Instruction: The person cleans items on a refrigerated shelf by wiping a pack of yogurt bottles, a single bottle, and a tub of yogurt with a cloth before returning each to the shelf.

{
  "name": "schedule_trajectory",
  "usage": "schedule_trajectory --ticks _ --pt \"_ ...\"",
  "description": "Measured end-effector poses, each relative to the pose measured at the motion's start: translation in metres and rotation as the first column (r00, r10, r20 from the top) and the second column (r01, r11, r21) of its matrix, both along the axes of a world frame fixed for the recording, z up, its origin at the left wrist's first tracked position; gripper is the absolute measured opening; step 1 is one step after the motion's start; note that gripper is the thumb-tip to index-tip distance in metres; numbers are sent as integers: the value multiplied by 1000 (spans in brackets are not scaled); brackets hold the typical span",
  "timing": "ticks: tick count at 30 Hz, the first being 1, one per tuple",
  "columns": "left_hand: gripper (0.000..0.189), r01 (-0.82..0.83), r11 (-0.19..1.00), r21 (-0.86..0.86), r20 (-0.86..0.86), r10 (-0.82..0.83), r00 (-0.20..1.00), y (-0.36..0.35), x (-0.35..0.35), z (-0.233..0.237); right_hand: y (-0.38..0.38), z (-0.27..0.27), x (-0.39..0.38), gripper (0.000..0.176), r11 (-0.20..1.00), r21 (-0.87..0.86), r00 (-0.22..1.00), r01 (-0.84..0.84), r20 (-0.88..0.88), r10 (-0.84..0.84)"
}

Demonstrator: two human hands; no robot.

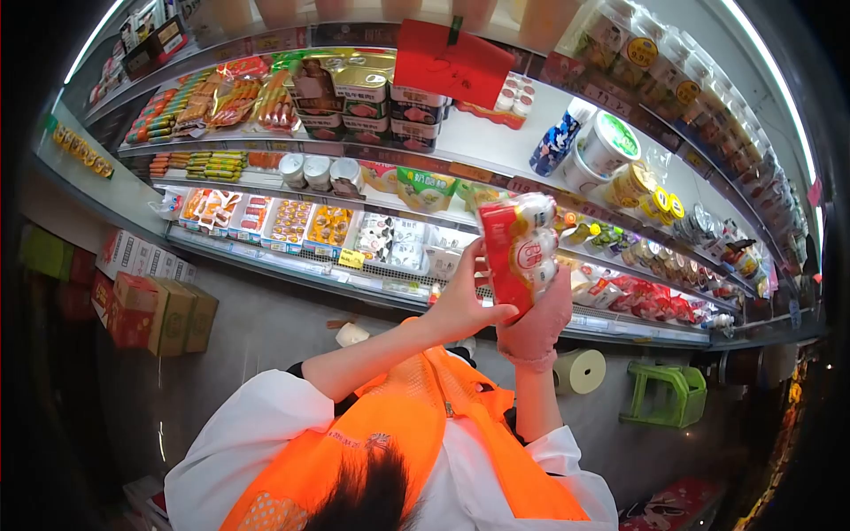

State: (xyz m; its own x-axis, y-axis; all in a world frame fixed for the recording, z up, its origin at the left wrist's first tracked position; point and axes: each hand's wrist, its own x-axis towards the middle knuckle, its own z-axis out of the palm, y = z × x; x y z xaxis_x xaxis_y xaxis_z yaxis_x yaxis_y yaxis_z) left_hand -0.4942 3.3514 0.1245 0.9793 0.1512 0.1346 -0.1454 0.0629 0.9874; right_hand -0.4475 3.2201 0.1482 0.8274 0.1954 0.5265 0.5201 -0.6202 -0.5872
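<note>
A red and white multipack of small bottles (518, 248) is held up in front of the shelves, tilted, with white bottle shapes along its right side. My left hand (462, 299) is bare and grips the pack's lower left edge, thumb across the front. Around the lower right of the pack closes my right hand (538, 323), which wears a pink glove; its fingers are partly hidden behind the pack. Behind the pack, the chilled shelf carries green pouches (427, 188) and white tubs (319, 173).
Stacked cans (365, 97), sausage packs (232, 97) and large white tubs (611, 142) fill the upper shelves. A red sign (453, 64) hangs at the top. Cartons (133, 305) stand on the floor at left; a green stool (666, 394) and a pale roll (580, 372) are at right.
</note>
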Motion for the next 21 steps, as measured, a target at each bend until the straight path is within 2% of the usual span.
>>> schedule_trajectory --ticks 1,2,3,5,6,7,9,12,15,16,17,18,19,20,21 --pt "94 -141 987 -81 -8 141 990 -6 7 -4 3 0 0 27 1000 21 999 -16 -28 17" --pt "88 -181 971 -155 -66 172 983 -5 12 -7 5 1 0 20 999 43 998 -31 -55 33" --pt "83 -221 948 -228 -125 196 973 -1 15 -7 5 6 -3 23 996 -59 997 -73 -23 71" --pt "78 -302 950 -74 -70 297 952 5 16 -15 3 9 -6 31 953 -262 978 -150 100 181" --pt "75 -339 941 3 -38 339 940 7 16 -17 -1 7 -8 38 925 -336 975 -175 74 211" --pt "74 -288 953 90 -61 294 954 9 12 -8 -5 5 -10 44 891 -405 969 -203 48 242" --pt "70 -183 948 259 -113 218 969 14 4 11 -11 4 -13 57 837 -466 955 -286 -214 207" --pt "71 -131 963 234 -70 151 986 21 7 13 -4 41 -18 76 853 -385 922 -353 -299 246" --pt "73 -49 941 335 -76 78 994 31 7 30 -4 0 -9 91 907 -398 987 -140 22 162" --pt "73 -25 921 389 -76 59 995 32 3 34 1 32 -14 100 886 -415 969 -208 -212 129" --pt "73 -2 897 442 -78 41 996 32 0 36 7 48 -13 99 912 -325 966 -249 -149 211" --pt "73 -109 874 473 64 90 994 31 -2 35 12 60 -12 98 925 -236 955 -298 -78 287" --pt "73 -67 865 496 4 75 997 34 -3 37 17 66 -10 97 925 -148 935 -351 0 355" --pt "73 -22 855 518 -56 59 997 37 -5 41 24 58 -5 82 935 116 932 -336 -102 348" --pt "73 27 845 534 -119 44 992 39 -7 47 31 52 -1 68 880 389 918 -273 -168 360"
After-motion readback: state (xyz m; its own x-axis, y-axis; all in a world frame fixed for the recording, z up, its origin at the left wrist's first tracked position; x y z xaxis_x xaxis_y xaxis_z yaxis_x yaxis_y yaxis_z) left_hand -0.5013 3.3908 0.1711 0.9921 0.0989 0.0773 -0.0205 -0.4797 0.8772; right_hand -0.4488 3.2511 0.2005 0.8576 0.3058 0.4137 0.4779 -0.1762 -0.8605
